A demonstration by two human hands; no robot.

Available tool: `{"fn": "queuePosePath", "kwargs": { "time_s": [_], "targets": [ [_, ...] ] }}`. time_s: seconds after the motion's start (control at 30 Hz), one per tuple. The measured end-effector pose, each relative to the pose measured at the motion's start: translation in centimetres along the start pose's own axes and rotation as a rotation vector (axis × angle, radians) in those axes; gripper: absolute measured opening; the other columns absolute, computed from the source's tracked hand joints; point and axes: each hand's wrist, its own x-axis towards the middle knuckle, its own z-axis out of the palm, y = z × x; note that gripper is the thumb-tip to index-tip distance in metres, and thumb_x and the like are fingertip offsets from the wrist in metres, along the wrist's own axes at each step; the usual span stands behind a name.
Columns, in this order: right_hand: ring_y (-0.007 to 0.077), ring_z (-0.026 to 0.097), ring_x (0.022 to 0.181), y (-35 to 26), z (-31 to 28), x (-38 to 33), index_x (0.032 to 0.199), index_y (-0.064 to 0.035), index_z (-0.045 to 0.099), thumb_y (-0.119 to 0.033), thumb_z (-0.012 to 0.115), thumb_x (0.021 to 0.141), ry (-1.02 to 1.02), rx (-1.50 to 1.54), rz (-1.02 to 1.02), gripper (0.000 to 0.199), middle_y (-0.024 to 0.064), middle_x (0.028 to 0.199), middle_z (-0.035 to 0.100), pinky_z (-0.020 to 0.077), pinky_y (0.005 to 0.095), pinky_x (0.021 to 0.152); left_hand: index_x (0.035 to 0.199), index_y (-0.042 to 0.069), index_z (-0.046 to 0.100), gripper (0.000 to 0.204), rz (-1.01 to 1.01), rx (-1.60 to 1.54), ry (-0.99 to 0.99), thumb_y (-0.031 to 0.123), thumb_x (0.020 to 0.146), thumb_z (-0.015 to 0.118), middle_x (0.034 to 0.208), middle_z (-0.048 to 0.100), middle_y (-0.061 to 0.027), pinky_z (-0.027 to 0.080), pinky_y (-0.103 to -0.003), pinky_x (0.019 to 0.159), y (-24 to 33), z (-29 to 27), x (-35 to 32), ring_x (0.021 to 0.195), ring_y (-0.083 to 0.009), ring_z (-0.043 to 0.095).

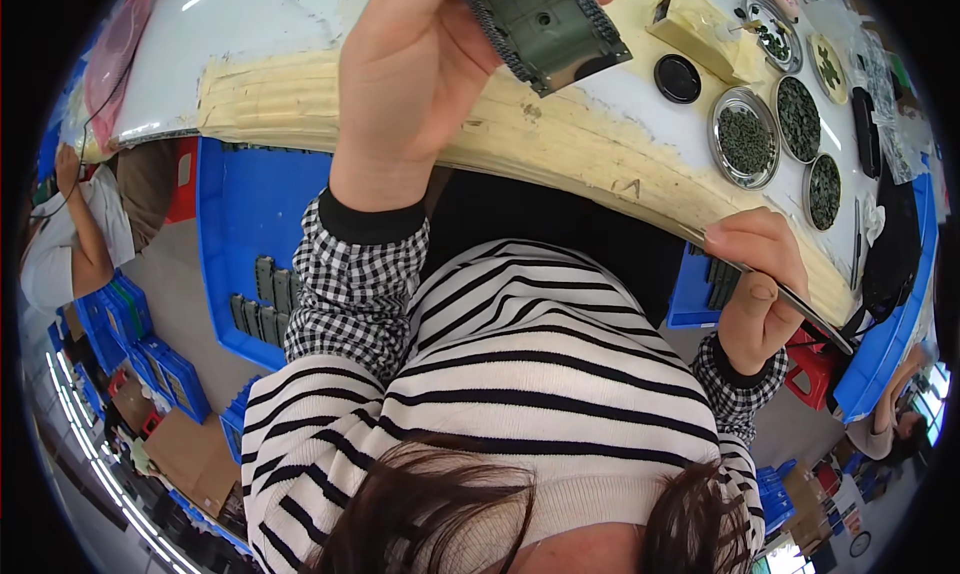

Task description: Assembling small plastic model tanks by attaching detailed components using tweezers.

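Observation:
High in the view, my left hand (pixel 415 84) is closed round a dark green toy tank body (pixel 548 24). Ridged tracks run along its two sides, and a small round hole shows in the flat face. Its upper end is cut off by the picture's edge. My right hand (pixel 755 294), at the table edge on the right, pinches a slim metal tool (pixel 815 319), whose exact kind I cannot make out. The tool slants down to the right, apart from the tank body.
Round metal dishes of small dark green parts (pixel 745 139) stand on the right of the table, near a black round lid (pixel 678 78) and a yellow taped box (pixel 705 34). Yellow tape (pixel 270 99) covers the table edge. A blue crate (pixel 235 214) holds green pieces. A co-worker (pixel 85 214) sits left.

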Motion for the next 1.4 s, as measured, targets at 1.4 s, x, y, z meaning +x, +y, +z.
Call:
{"fn": "queuePosePath", "kwargs": {
  "time_s": [1.4],
  "targets": [
    [0.0237, 0.062, 0.079, 9.6, 11.4, -3.5, 0.096, 0.0015, 0.068, -0.009, 0.065, 0.086, -0.612, 0.303, 0.122, 0.015, 0.0121, 0.088, 0.066, 0.0511, 0.0316, 0.071, 0.098, 0.000, 0.052, 0.034, 0.092, -0.175, -0.034, 0.028, 0.103, 0.033, 0.124, 0.051, -0.0302, 0.057, -0.044, 0.085, 2.4, -1.2, -5.4, 0.105, -0.0399, 0.062]
  ]
}}
